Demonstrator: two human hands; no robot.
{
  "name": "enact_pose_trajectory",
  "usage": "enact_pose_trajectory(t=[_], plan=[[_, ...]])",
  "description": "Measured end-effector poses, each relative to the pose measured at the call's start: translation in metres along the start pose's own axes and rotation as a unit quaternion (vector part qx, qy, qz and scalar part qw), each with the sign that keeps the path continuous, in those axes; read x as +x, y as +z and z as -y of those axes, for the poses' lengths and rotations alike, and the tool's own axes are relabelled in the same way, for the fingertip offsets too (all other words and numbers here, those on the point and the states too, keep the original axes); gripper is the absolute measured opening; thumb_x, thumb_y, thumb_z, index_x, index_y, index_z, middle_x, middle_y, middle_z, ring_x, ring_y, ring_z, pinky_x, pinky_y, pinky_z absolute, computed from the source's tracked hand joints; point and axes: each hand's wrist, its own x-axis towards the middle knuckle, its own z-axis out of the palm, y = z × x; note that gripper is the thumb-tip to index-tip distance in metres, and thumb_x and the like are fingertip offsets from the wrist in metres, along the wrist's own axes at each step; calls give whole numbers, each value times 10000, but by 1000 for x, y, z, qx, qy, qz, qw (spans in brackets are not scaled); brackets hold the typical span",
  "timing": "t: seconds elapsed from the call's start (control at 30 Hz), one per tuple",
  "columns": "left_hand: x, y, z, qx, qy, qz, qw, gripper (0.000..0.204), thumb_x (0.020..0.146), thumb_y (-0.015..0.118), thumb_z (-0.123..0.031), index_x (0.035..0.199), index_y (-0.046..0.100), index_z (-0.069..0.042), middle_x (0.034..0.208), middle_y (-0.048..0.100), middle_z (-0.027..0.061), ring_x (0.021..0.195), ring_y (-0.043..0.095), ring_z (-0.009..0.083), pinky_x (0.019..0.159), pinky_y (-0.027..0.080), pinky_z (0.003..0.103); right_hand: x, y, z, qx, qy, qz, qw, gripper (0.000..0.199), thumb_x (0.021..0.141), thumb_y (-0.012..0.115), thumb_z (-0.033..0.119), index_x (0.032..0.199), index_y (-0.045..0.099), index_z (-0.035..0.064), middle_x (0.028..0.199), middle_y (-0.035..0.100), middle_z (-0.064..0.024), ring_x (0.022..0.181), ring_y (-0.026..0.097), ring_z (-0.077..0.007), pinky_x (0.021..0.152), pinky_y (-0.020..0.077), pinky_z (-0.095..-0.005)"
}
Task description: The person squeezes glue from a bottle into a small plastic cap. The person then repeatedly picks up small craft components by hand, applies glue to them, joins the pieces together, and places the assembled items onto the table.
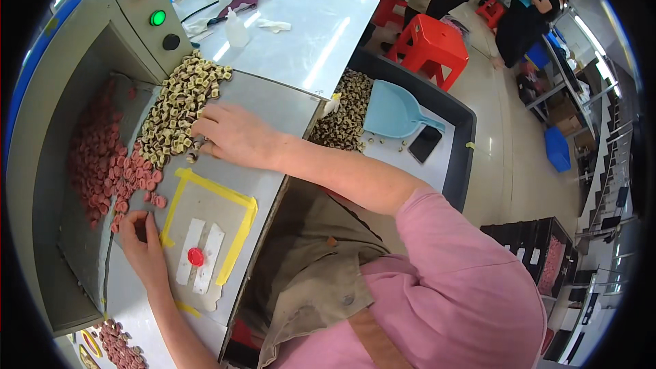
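Note:
My right hand (232,135) lies palm down at the edge of a heap of small tan and brown cube-shaped pieces (179,106) on the grey metal worktop (270,106), with a few pieces under its fingertips. My left hand (140,242) rests at the lower edge of a spread of small round pink-red pieces (102,160), its fingers curled over one or two of them. Between the hands is a square marked with yellow tape (240,229) holding two white strips and a red button (196,257).
A control box with red, green and black buttons (154,10) stands at the back left. A dark tray (458,157) on the right holds more brown pieces, a blue scoop (393,113) and a black phone (425,143). Red stools (437,44) and other people stand beyond.

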Motion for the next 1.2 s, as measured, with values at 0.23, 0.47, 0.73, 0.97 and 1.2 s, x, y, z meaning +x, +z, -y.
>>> enact_pose_trajectory(t=[0.23, 0.47, 0.73, 0.97, 1.2], plan=[[-1, 4, 10, -7, 18, -54, 998, 186, 915, 544, -61, 1089, 569, -3, 969, 570, 107, 888, 551, 192, 803, 446, 299, -1, -5, 1, 2, 17, 27, 1000, 181, 775, 654, 122, 930, 579, 67, 928, 545, -107, 889, 564, -301, 788, 469, -403], [-1, -3, 21, 54, 101, -83, 990, 220, 937, 493, -61, 1135, 565, 1, 1049, 556, 150, 1000, 541, 273, 864, 435, 336, -13, -22, 30, 216, 111, 13, 970, 171, 800, 595, 57, 970, 581, 50, 963, 540, -115, 894, 566, -317, 798, 474, -381], [-8, -7, 9, -35, -19, -88, 995, 94, 905, 535, -25, 985, 581, -5, 1004, 565, 64, 859, 545, 152, 787, 425, 235, -28, -35, 68, 145, -79, 126, 978, 165, 811, 604, 50, 976, 591, 56, 926, 573, -97, 904, 565, -290, 804, 469, -378], [-59, -54, -41, -326, -158, -67, 930, 196, 939, 521, -72, 1115, 569, 1, 1072, 603, 45, 883, 548, 91, 823, 432, 230, -27, -25, 74, 152, -36, 181, 971, 194, 796, 643, 53, 988, 620, 40, 952, 634, -84, 880, 579, -294, 803, 466, -373], [-136, -37, -60, -450, -314, -98, 830, 281, 946, 539, -91, 1209, 555, 6, 1096, 590, 70, 887, 572, 101, 806, 466, 240, -26, -26, 91, 129, 4, 180, 975, 150, 789, 651, 32, 934, 612, 26, 923, 608, -110, 888, 572, -283, 787, 463, -360]])
